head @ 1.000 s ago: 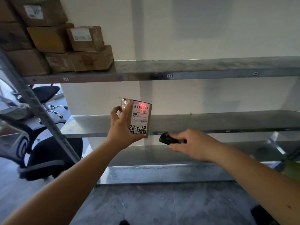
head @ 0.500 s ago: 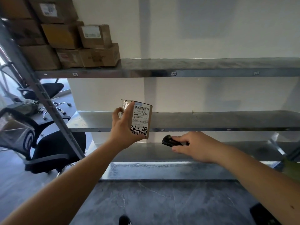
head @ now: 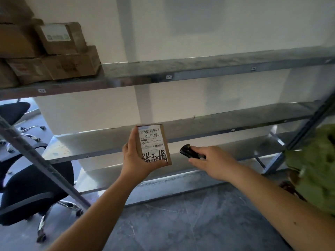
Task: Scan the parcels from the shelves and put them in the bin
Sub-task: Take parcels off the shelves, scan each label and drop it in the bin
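Note:
My left hand (head: 135, 159) grips a small brown parcel (head: 153, 144) from its left side and bottom, in front of the metal shelves. The parcel's white label with barcodes and black handwriting faces me. To its right, my right hand (head: 213, 163) holds a small black scanner (head: 190, 152) whose front end points left towards the parcel. No red scan light shows on the label. Several more cardboard parcels (head: 59, 51) are stacked at the left end of the top shelf (head: 199, 71).
The middle shelf (head: 226, 127) and the lowest shelf (head: 181, 178) stand against a white wall. A slanted metal upright (head: 45, 165) crosses the left side. Black office chairs (head: 27, 185) sit behind it. Something green and blurred (head: 315, 171) fills the right edge. Grey floor lies below.
The red scan light on the label has gone out. The view has swung right and tilted, the parcel now faces me squarely, and a green thing has come into view at the right.

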Demonstrator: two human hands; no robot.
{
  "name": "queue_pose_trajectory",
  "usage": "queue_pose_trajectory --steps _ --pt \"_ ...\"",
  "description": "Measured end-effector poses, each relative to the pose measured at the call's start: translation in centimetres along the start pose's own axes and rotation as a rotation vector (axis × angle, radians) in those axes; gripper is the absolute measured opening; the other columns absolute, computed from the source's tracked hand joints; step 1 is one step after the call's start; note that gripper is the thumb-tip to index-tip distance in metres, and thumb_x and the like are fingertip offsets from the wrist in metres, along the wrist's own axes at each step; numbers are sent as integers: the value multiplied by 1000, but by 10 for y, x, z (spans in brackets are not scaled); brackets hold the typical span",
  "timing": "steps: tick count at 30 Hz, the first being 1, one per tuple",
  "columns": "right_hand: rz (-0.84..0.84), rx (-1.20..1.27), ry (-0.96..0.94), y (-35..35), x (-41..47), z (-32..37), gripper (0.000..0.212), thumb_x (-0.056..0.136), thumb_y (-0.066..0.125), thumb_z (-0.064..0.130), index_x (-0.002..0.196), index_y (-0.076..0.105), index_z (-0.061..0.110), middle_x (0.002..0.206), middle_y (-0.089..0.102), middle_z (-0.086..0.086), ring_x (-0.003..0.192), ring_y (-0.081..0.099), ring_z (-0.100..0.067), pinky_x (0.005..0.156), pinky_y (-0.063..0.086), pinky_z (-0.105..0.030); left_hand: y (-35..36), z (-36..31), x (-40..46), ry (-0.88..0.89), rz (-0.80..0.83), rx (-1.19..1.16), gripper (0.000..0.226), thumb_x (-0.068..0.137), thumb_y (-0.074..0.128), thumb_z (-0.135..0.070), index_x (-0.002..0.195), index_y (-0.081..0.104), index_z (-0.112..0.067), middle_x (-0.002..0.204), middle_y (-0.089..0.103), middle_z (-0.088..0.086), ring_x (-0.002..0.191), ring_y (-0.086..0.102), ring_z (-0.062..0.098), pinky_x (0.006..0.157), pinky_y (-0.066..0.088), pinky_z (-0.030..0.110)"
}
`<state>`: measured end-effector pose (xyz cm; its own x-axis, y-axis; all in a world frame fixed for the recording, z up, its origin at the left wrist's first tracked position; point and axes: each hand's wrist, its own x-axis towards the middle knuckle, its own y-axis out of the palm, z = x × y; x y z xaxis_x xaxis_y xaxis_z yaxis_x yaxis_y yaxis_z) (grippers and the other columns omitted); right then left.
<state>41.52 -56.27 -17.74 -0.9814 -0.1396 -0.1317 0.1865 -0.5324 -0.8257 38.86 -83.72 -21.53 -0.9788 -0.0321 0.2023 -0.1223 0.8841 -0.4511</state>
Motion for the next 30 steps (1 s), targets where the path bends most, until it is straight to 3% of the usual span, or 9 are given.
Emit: queue_pose_trajectory --steps 2,5,12,15,20,30 --pt "-50 34 51 5 -2 -9 53 98 61 56 149 51 46 104 67 14 81 62 -3 65 48 -19 10 4 7 -22 47 -68 150 33 105 -58 155 17 -58 148 45 -4 134 48 17 112 48 51" --pt "-125 52 150 14 -7 -18 56 99 60 56 152 47 43 102 63 16 83 59 -2 65 43 -14 24 10 21 -72 154 -197 151 27 104 -62 151 18 -65 146 50 -7 132 55 20 106 53 57" --pt "-276 -125 434 56 -28 -27 69 97 44 71 159 29 44 117 51 -8 105 57 -29 90 53 -41 47 9 36 2 381 -335 145 44 107 -33 157 18 -51 140 52 -26 128 56 -1 108 53 46" --pt "-347 -119 514 78 -31 -25 75 93 36 75 160 28 42 118 53 -12 105 57 -32 90 54 -43 58 9 46 58 476 -308 146 40 106 -49 157 19 -53 147 50 -17 135 52 7 109 52 48" --pt "-450 -127 729 103 -43 -13 72 98 43 70 161 25 41 124 51 -11 110 55 -30 89 52 -39 82 14 56 182 646 -240 150 38 104 -63 159 16 -54 154 46 -9 144 45 21 110 49 53" --pt "-539 -37 1072 132 -83 -6 71 99 45 68 162 25 41 132 49 -10 118 53 -29 98 49 -41 140 8 50 299 983 -243 148 40 108 -52 162 23 -40 149 53 -6 139 51 25 103 54 56"
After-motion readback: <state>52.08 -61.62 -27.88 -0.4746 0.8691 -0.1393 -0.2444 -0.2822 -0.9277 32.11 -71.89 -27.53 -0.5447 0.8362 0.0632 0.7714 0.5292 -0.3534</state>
